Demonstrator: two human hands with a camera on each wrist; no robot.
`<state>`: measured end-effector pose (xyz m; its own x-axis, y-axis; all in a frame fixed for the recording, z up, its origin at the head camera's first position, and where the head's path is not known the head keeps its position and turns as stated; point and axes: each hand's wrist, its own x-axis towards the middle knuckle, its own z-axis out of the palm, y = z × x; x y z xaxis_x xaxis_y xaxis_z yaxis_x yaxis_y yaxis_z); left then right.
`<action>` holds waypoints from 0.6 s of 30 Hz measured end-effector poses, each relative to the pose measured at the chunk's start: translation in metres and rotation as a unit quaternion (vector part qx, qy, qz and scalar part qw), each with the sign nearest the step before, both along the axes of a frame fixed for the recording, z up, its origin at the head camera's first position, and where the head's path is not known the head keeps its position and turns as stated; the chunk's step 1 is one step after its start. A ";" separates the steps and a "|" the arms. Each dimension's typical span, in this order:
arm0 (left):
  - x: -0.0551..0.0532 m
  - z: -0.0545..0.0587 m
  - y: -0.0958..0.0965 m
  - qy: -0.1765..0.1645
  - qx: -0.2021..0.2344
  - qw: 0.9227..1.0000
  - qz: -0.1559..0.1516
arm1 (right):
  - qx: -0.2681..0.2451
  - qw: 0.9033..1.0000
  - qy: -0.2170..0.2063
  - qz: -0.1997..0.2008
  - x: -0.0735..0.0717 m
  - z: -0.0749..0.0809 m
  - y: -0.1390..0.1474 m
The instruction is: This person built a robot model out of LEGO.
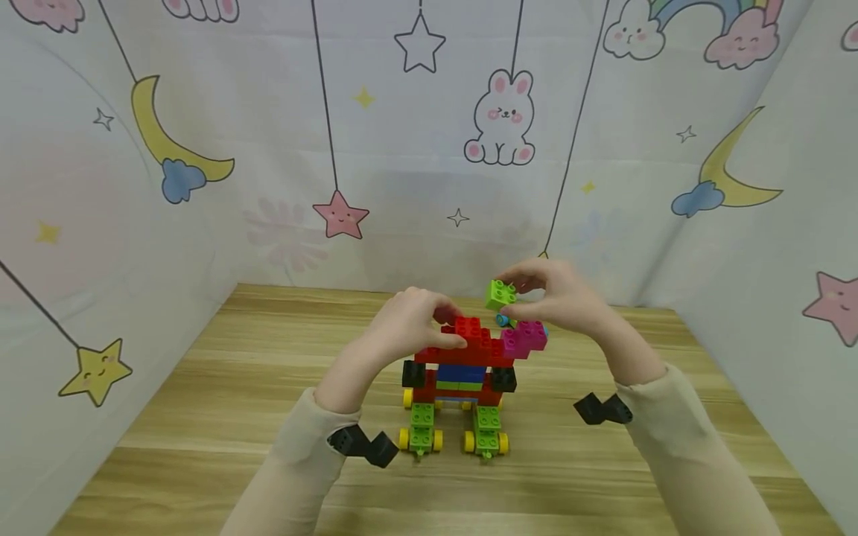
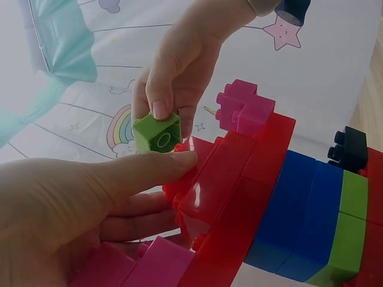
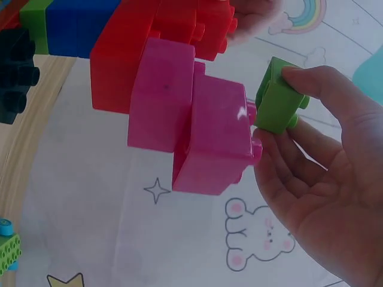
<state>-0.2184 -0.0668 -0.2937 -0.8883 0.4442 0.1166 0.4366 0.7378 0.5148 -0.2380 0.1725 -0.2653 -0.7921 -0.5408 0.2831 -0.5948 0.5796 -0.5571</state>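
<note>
A stacked toy-brick build [image 1: 462, 353] stands on the table, with red, blue and green layers, black bricks at its sides and yellow wheels below. My left hand [image 1: 412, 320] grips its top red brick [image 1: 468, 326], thumb in front and fingers behind. Between the thumb and fingers of my right hand [image 1: 553, 294] is a light green brick [image 1: 501, 295], raised a little above the red top. Its hollow underside shows in the left wrist view. Pink bricks [image 3: 215, 119] jut out at the build's right end; others [image 2: 158, 263] show under my left hand.
Behind the build, a small green and blue piece [image 1: 506, 321] lies on the wooden table [image 1: 281, 476], partly hidden by the right hand and pink bricks. A white printed cloth [image 1: 415, 149] closes off the back and both sides.
</note>
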 end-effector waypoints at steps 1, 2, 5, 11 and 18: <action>0.000 0.000 0.000 0.002 -0.001 1.000 -0.001 | -0.001 1.000 -0.003 0.006 0.001 0.000 -0.002; 0.000 0.000 0.000 0.003 -0.001 1.000 -0.003 | -0.002 1.000 -0.005 0.011 0.001 0.000 -0.004; 0.001 0.000 0.000 0.013 -0.003 1.000 -0.008 | -0.005 1.000 -0.015 0.025 0.002 -0.002 -0.010; 0.002 0.000 -0.003 0.049 -0.013 0.998 -0.025 | 0.002 0.999 -0.009 0.043 0.002 -0.005 -0.018; 0.002 -0.001 -0.007 0.069 -0.015 0.997 -0.031 | 0.006 0.998 -0.011 0.061 0.004 -0.006 -0.026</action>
